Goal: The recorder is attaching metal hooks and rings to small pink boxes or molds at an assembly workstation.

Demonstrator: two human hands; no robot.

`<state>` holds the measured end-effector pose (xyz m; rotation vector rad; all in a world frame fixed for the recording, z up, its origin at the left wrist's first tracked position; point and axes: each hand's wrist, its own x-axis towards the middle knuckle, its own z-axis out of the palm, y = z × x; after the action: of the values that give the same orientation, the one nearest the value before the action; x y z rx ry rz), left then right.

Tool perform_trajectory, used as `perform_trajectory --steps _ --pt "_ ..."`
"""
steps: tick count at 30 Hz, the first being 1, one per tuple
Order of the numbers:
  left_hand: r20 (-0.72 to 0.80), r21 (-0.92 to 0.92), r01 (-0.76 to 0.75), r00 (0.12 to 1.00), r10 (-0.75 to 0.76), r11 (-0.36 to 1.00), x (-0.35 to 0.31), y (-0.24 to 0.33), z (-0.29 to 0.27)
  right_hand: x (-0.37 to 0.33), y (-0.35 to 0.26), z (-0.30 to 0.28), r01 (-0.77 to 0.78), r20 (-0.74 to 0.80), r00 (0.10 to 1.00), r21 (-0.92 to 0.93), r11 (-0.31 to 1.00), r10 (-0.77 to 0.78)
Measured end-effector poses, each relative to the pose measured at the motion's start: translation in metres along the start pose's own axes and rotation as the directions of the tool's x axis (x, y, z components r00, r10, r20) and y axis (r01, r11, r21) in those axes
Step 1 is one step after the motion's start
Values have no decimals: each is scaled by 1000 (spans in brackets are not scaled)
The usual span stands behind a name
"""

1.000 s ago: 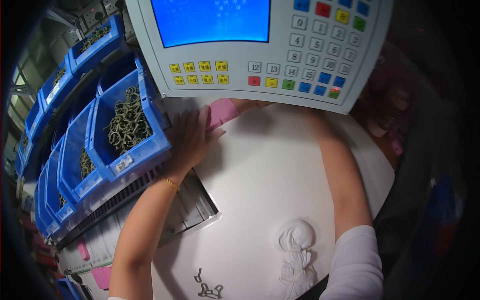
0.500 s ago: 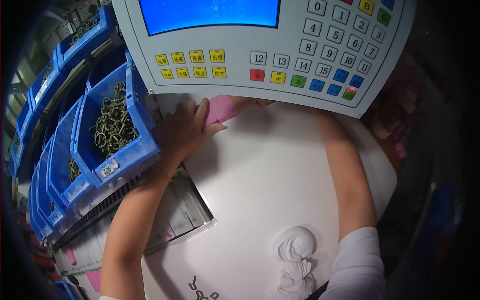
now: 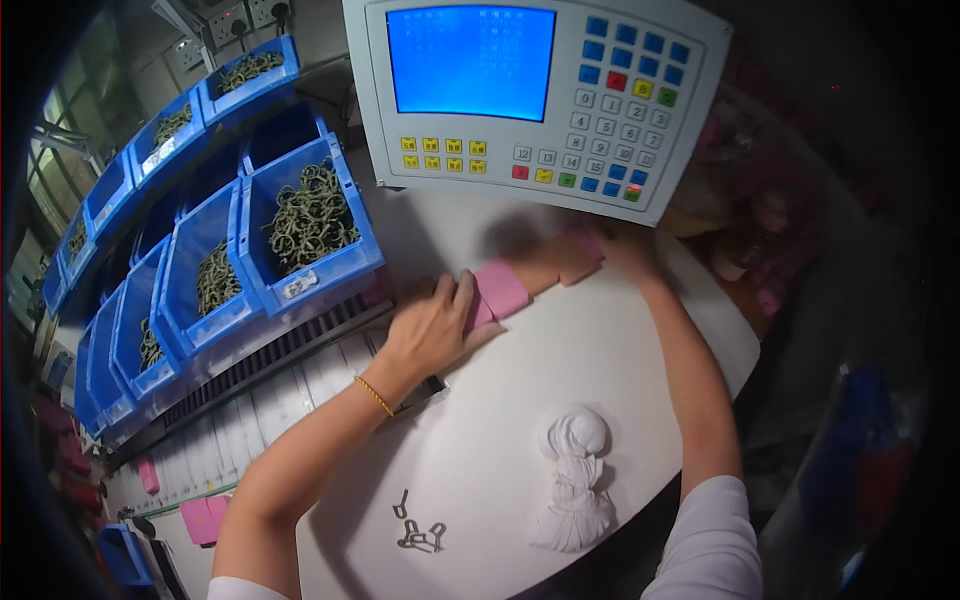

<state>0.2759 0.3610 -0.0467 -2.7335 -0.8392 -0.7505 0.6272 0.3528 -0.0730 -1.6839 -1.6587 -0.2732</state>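
Note:
A pink strip of material [image 3: 500,290] lies across the far part of the white round table [image 3: 560,380]. My left hand [image 3: 430,325] presses flat on the strip's left end, fingers spread. My right hand [image 3: 625,250] rests on its right end, just below the control panel [image 3: 530,95]; its fingers are in shadow. A gold bracelet circles my left wrist.
Blue bins [image 3: 310,225] full of dark metal rings stand in rows at the left. A knotted white cloth [image 3: 575,475] and a few small metal clips [image 3: 415,525] lie near the table's front. Pink pieces [image 3: 205,518] sit at lower left. Dark clutter fills the right side.
The view has tilted down, so the panel sits higher. My left hand slid right and toward me with the pink strip, which now shows more fully on the table.

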Motion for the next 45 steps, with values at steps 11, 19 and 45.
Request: perform_trajectory --steps 11,19,45 --pt "146 -61 -76 986 84 995 -51 80 -42 -111 -45 -91 -166 93 971 -398 902 219" --pt "295 -47 2 955 12 999 -50 104 -56 -129 -21 -93 -134 -2 990 -314 940 141" --pt "210 -2 454 871 -444 891 -51 -115 -11 -143 -40 -101 -260 -399 877 74 963 268"
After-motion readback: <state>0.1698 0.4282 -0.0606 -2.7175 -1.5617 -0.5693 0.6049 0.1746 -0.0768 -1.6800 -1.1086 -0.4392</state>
